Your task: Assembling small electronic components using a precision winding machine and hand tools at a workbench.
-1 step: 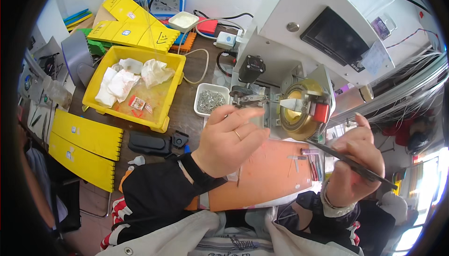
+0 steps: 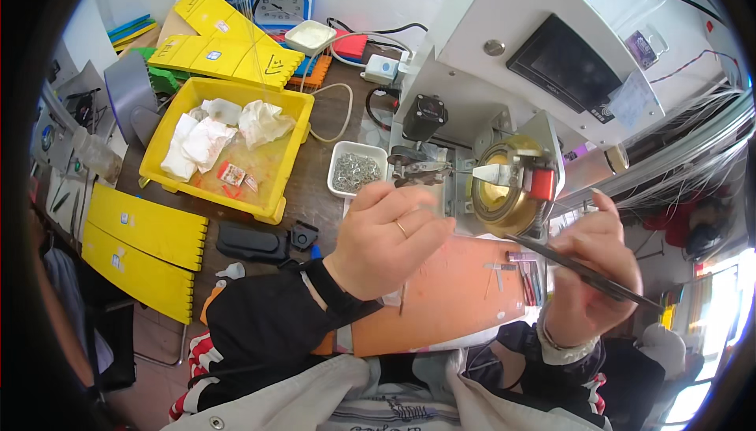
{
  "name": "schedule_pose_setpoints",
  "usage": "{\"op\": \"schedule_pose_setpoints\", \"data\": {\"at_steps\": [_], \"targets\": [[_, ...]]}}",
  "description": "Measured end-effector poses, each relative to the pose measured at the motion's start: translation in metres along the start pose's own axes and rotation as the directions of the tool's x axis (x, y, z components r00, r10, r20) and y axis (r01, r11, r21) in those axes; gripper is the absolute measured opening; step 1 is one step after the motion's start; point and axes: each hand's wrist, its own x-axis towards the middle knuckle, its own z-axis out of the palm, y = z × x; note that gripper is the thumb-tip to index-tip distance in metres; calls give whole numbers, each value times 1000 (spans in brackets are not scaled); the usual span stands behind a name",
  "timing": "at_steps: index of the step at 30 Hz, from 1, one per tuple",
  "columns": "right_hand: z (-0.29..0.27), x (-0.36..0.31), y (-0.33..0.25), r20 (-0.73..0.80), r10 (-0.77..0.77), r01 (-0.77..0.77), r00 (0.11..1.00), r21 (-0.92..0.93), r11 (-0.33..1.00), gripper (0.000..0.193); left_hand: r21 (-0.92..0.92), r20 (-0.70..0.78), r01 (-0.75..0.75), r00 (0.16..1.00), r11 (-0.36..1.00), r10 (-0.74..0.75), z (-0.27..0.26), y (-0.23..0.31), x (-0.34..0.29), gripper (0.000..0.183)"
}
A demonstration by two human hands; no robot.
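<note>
Tweezer-like dark tool (image 2: 583, 272), at nearly four o'clock in the view, is gripped in the right hand (image 2: 592, 289), its fingers closed on the shaft, one finger raised. Its slim tip aims toward ten o'clock, by the lower edge of a round amber disc (image 2: 498, 224) on a pale machine (image 2: 465, 46). At nine o'clock from it, the left hand (image 2: 390, 232) is loosely curled; whether it holds anything cannot be told. Farther out, toward ten, sit a white dish (image 2: 343, 191) of metal pieces (image 2: 358, 171) and a yellow tray (image 2: 213, 203).
</note>
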Motion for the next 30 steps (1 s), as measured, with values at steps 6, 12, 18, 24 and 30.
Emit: {"op": "schedule_pose_setpoints", "data": {"at_steps": [6, 12, 18, 24, 30], "targets": [[22, 4, 8, 79, -31, 50, 996, -260, 964, 25, -138, 122, 3, 992, 990, 14, -1, -7, -3, 23], [37, 7, 26, 58, -24, 40, 998, -292, 955, 22, -133, 22, -50, 998, 990, 53, 4, -8, -1, 24], [51, 4, 39, 27, 0, 7, 1000, -271, 962, 21, -154, 41, -50, 998, 987, 57, 3, -8, -1, 23], [57, 5, 42, 7, -22, 23, 1000, -304, 952, 23, -163, 61, -43, 997, 986, 54, 4, -9, -2, 22], [60, 4, 44, -45, -29, 13, 999, -318, 948, 23, -169, 68, -34, 997, 985, 46, 6, -8, -1, 21]]}}
